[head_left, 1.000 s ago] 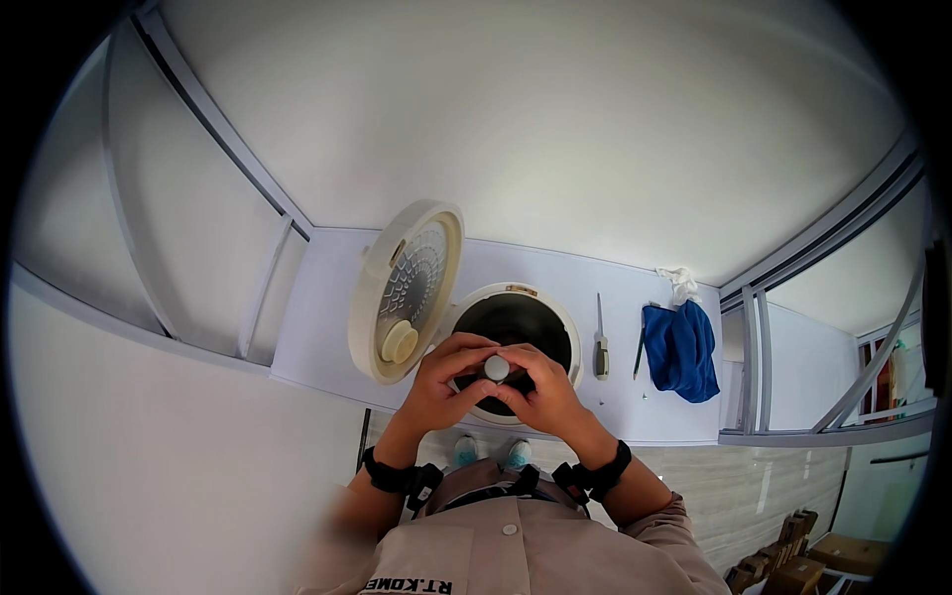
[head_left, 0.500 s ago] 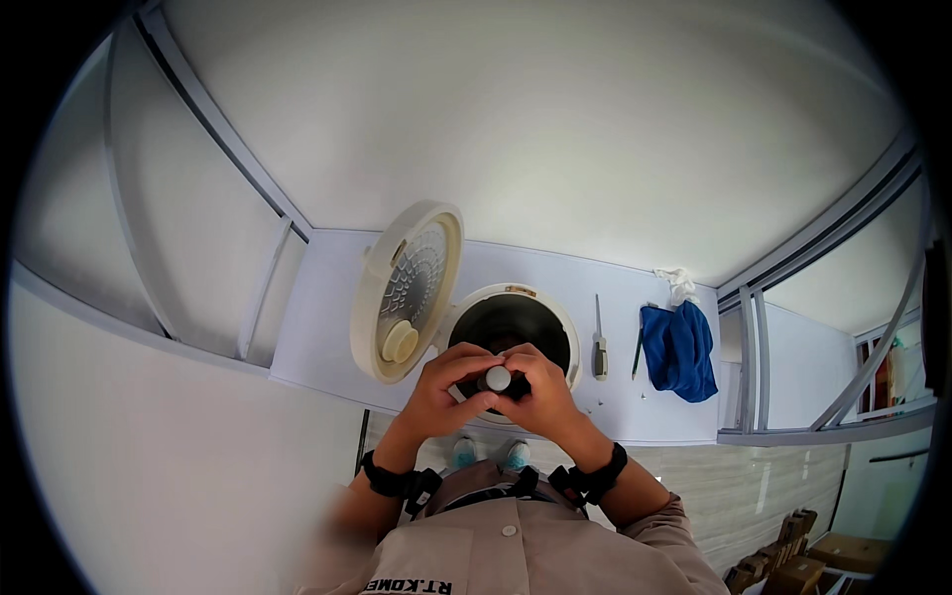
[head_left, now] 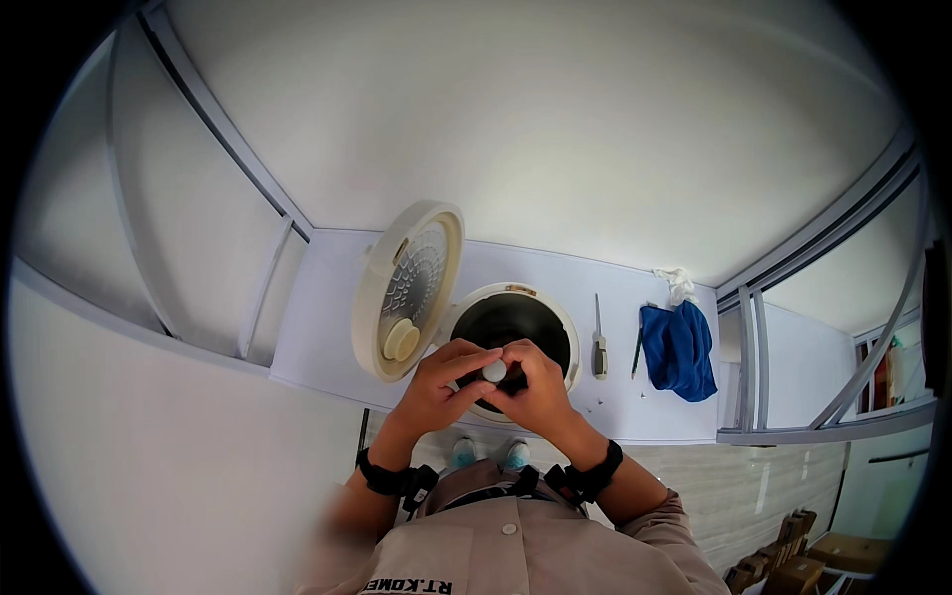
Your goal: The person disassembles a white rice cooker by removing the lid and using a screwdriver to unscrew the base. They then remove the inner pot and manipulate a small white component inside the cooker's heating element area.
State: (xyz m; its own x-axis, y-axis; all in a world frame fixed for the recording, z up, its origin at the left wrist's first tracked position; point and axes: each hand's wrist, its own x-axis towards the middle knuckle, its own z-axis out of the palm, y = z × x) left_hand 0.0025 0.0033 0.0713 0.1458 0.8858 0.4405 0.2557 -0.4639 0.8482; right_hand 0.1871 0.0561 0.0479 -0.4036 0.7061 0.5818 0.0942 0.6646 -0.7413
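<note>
Little has moved since before: both hands stay together over the open rice cooker (head_left: 516,332). Left hand (head_left: 436,387) and right hand (head_left: 535,392) pinch a small white cap (head_left: 493,371) between closed fingertips, seemingly steadying it above the dark pot; lid (head_left: 407,293) upright at left.

Free room: bare worktop (head_left: 327,297) left of the raised cooker lid (head_left: 409,293), and a strip along the back wall behind the cooker.

Obstacles:
- Cooker lid, standing upright on the left rim of the rice cooker (head_left: 516,332); blocks sideways passage from the left.
- Left hand (head_left: 441,382) and right hand (head_left: 535,387), together over the cooker's near rim around a small white piece (head_left: 493,371); pot mouth partly covered.
- Screwdriver (head_left: 599,342), just right of the cooker; narrow gap between.
- Thin dark tool (head_left: 636,357) and blue cloth (head_left: 679,347), further right, close together near the worktop's right edge.
</note>
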